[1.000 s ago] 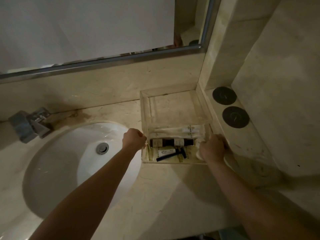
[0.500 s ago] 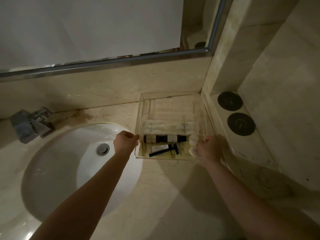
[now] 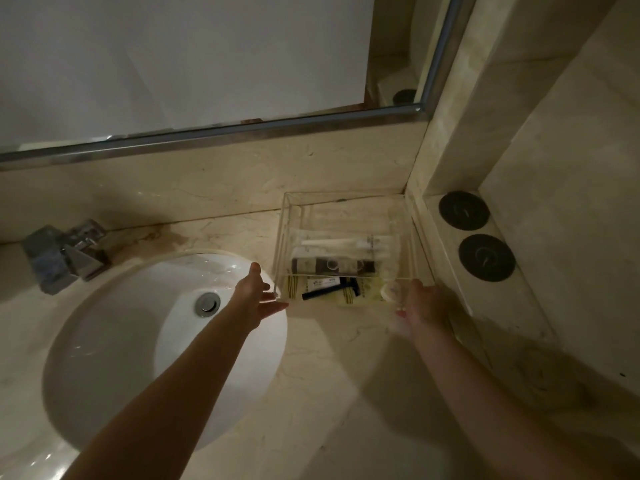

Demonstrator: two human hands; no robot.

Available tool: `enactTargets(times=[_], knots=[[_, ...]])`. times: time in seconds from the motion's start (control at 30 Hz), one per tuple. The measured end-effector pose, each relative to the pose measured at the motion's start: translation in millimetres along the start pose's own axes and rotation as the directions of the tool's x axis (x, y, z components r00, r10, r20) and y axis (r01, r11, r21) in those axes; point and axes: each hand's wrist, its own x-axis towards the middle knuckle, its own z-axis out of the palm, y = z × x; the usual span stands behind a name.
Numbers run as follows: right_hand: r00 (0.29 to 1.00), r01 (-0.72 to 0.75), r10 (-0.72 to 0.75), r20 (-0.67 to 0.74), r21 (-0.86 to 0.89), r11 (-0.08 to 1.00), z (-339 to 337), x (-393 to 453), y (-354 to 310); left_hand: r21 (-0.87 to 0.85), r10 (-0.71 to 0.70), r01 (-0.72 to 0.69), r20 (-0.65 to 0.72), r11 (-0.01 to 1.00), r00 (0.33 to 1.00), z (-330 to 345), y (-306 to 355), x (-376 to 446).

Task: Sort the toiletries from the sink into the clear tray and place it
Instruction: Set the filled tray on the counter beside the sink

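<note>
The clear tray (image 3: 343,195) stands on the marble counter in the back right corner, against the wall. Inside it lie white tubes (image 3: 346,242), a dark bottle (image 3: 332,265), a black razor (image 3: 332,289) and a small round white item (image 3: 389,291). My left hand (image 3: 254,292) hovers at the tray's front left corner with fingers spread and straight, holding nothing. My right hand (image 3: 427,304) is blurred at the front right corner; its fingers look loose and off the tray wall.
The white sink (image 3: 121,341) with its metal drain (image 3: 207,304) lies left of the tray. A chrome faucet (image 3: 65,254) stands at the back left. Two black round discs (image 3: 464,211) sit on the raised ledge to the right. A mirror hangs above.
Both hands gripped the tray's front corners and slid it back toward the corner. Now my left hand has let go and spread open, and my right hand has drawn back from the tray.
</note>
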Motion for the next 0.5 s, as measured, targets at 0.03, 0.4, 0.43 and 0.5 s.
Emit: enactTargets(times=[0.03,0.4,0.43,0.5], knots=[[1.0,0.006,-0.006,-0.01,0.021,1.0,1.8,4.6,-2.2,-0.047,0.017,-0.017,0.0,0.999,1.0,2.5,2.6,0.5],[0.995,-0.01,0.021,-0.1,0.111,0.994,11.5,20.0,1.6,0.072,0.172,-0.171,-0.015,0.983,0.985,16.2,9.7,-4.8],[0.995,0.006,0.006,-0.095,0.125,0.992,12.2,21.2,4.1,0.118,0.204,-0.204,0.012,0.972,0.979,16.2,8.2,-4.6],[0.998,0.024,-0.015,-0.064,0.145,0.989,11.7,17.3,5.3,0.166,0.218,-0.224,0.056,0.96,0.974,15.9,4.7,-0.2]])
